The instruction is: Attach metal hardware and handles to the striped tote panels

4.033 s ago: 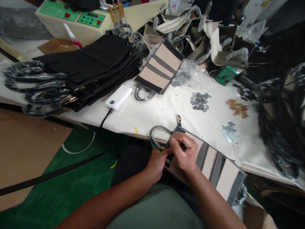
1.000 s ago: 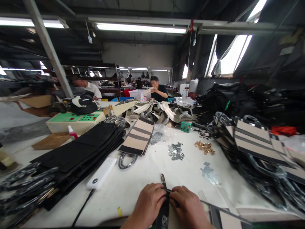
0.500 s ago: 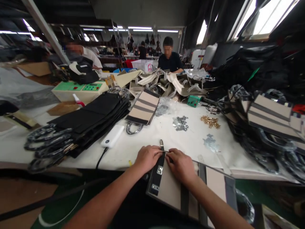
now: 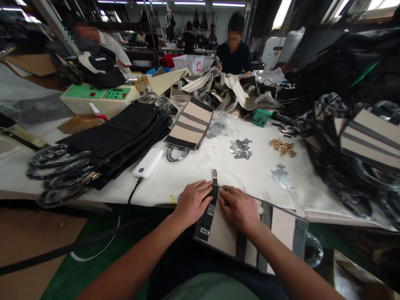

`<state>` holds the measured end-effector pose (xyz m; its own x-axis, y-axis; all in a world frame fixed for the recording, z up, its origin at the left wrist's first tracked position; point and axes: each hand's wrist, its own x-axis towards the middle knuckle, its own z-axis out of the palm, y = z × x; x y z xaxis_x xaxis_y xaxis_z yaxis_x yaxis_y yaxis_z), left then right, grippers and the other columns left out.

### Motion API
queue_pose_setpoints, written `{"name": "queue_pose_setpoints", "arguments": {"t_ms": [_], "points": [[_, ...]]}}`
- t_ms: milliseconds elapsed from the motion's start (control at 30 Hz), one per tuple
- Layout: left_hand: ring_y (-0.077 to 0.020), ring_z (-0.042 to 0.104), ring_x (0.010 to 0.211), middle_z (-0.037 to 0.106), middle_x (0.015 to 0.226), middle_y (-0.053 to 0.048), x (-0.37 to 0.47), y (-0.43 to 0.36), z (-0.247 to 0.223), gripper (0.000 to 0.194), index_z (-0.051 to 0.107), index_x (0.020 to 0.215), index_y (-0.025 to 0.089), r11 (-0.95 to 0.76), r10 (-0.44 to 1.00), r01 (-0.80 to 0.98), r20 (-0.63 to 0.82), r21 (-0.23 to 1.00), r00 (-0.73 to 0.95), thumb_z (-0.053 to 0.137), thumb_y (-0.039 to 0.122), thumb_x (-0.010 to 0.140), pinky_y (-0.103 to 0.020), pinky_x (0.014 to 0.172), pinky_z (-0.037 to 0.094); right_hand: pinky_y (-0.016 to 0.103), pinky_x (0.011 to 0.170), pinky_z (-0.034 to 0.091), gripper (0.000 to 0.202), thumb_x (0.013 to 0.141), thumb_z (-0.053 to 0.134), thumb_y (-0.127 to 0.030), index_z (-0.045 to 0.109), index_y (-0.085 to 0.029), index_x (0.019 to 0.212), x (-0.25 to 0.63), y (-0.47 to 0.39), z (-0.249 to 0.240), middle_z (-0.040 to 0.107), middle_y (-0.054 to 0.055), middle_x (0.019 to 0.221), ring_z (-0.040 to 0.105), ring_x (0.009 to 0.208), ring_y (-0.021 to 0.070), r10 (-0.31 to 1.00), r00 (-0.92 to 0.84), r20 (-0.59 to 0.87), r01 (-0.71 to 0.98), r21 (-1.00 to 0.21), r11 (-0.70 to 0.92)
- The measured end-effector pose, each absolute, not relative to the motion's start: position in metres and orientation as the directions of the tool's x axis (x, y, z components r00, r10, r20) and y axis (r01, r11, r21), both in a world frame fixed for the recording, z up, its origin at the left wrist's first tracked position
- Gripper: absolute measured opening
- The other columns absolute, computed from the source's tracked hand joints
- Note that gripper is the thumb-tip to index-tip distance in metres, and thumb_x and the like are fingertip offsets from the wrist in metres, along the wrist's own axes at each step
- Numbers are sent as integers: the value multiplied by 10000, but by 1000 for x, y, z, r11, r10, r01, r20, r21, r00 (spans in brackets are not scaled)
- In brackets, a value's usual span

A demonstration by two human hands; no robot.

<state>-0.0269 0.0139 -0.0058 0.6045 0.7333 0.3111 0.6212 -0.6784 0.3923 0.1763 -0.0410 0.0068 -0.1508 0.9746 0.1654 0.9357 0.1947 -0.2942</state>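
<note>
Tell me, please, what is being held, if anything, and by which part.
The left hand and right hand are on the striped panel, at its far edge; whether they grip it cannot be told.

At the lower middle of the frame shows a top in a muted, greyish green, its visible part a smooth, plain, rounded patch cut off by the bottom edge. Above and beside it is dark, near-black clothing over the lap, too shadowed to tell its cloth or seams. The left forearm and right forearm are bare, and so are the left hand and right hand, with slim wrists and rounded knuckles.
</note>
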Motion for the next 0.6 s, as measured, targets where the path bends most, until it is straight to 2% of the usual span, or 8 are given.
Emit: {"name": "queue_pose_setpoints", "arguments": {"t_ms": [267,600], "points": [[-272,596,1320,641,1421,-97,-27,9,-2,361,626,1354,178,-736,677,623,286,265,678,530,205,1007,-487,1068,511,367,936,550,362,1011,489,-274,646,-222,1333,174,-47,1,648,94,1394,660,1132,251,963,-191,193,939,-249,236],[-273,566,1359,619,1445,-112,-29,9,-7,413,580,1419,159,-747,664,639,253,182,704,471,195,1022,-475,1085,491,362,941,539,365,1011,486,-266,612,-216,1351,171,-45,-4,624,92,1412,639,1143,256,966,-188,178,941,-248,229]]}}
